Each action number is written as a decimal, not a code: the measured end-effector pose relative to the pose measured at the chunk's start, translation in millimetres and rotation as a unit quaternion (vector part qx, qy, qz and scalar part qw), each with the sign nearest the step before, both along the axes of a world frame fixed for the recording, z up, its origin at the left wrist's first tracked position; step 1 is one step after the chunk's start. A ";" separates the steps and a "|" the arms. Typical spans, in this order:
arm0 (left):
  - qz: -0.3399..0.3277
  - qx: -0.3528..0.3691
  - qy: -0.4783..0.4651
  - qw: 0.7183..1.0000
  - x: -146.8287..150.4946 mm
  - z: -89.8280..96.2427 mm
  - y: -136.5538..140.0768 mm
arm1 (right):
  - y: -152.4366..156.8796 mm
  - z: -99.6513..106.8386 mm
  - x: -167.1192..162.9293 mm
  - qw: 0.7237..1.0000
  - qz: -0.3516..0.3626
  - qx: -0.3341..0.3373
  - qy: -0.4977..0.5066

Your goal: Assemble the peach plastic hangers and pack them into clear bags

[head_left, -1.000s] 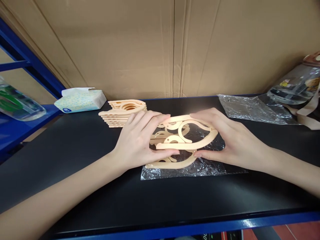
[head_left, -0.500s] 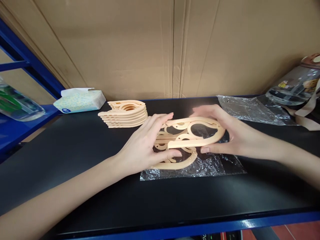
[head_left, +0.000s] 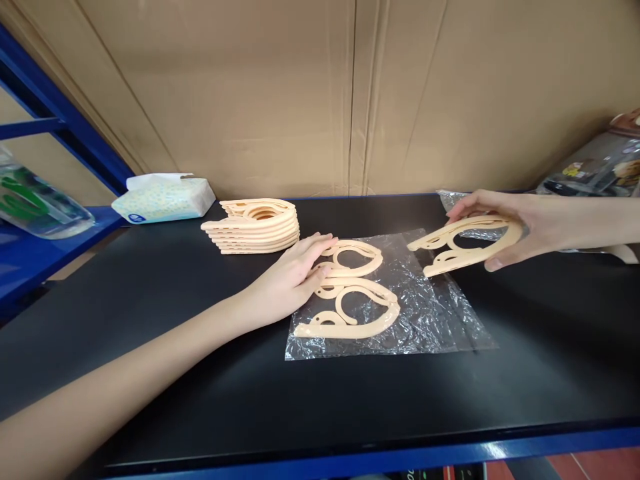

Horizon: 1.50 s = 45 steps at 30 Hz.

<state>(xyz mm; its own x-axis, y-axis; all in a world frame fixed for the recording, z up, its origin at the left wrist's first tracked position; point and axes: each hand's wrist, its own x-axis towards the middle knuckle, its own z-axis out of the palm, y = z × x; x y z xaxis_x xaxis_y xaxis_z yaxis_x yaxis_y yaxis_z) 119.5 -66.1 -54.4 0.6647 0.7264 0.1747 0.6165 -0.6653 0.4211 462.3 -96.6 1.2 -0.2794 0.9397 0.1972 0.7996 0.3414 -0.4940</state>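
My right hand (head_left: 535,223) grips one beige plastic folding hanger (head_left: 467,257), folded up, by its curved end above the right part of a clear plastic bag (head_left: 430,313). Two more folded hangers lie flat at the bag, a nearer hanger (head_left: 360,331) and a farther hanger (head_left: 376,261); the bag's film seems to cover them. Resting on their left ends is my left hand (head_left: 280,280), fingers stretched out, holding nothing. Just beyond that hand, a neat stack of folded hangers (head_left: 255,237) stands on the black tabletop (head_left: 200,373).
A tissue pack (head_left: 165,199) sits at the back left beside a blue shelf frame with a clear bottle (head_left: 40,203). Behind my right hand lies another clear bag (head_left: 450,200), near a transparent jug (head_left: 595,163). Cardboard (head_left: 280,100) walls off the back.
My right hand has moved right, carrying one hanger away from my left hand. The left hand has drawn slightly back and now lies on the two hangers at the bag.
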 end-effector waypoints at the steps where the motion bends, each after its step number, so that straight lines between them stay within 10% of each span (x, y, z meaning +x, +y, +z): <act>1: 0.000 -0.005 0.005 1.000 0.0 -0.3 0.3 | 0.2 0.6 -2.3 1.000 0.000 -0.003 -0.001; 9: -0.015 0.012 0.001 1.000 0.4 2.6 -0.2 | 6.0 3.2 -20.4 0.986 0.098 -0.117 -0.064; 30: -0.030 0.016 -0.032 0.999 -5.0 3.9 2.6 | 9.6 -27.4 -35.9 0.995 0.076 -0.012 -0.071; 36: -0.060 0.021 -0.040 0.997 -8.1 1.5 12.5 | 10.0 -34.1 -38.5 0.989 0.126 -0.073 -0.010; 45: -0.013 0.090 -0.039 0.995 -8.4 1.3 14.8 | 14.2 -30.0 -24.1 0.989 0.043 -0.054 -0.131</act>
